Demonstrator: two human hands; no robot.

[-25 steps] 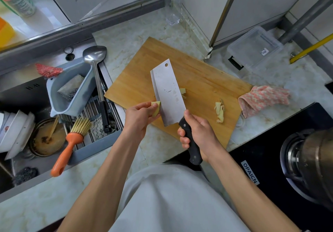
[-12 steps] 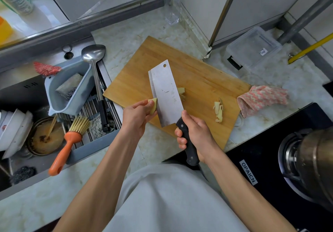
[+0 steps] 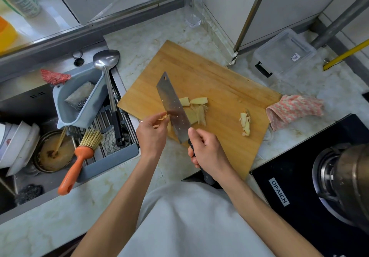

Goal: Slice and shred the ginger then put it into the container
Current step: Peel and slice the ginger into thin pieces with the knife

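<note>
A wooden cutting board (image 3: 219,81) lies on the marble counter. My right hand (image 3: 207,153) grips the black handle of a cleaver (image 3: 172,107), whose blade tilts over the board's near left part. Just right of the blade lie several pale ginger slices (image 3: 196,109). My left hand (image 3: 152,135) pinches a small scrap of ginger (image 3: 163,116) against the blade's left side. A separate small heap of ginger pieces (image 3: 245,124) sits near the board's right edge. The clear plastic container (image 3: 285,54) stands beyond the board at the back right.
A pink cloth (image 3: 293,110) lies right of the board. The black stove (image 3: 299,187) with a metal pot (image 3: 351,179) is at the right. Left is the sink with a grey basket (image 3: 65,115), ladle (image 3: 106,59), orange brush (image 3: 79,157) and dishes. A glass (image 3: 193,3) stands at the back.
The cleaver has tipped from flat-faced to edge-down and the ginger slices now lie spread on the board to its right. My left hand no longer holds the large ginger piece, only a scrap.
</note>
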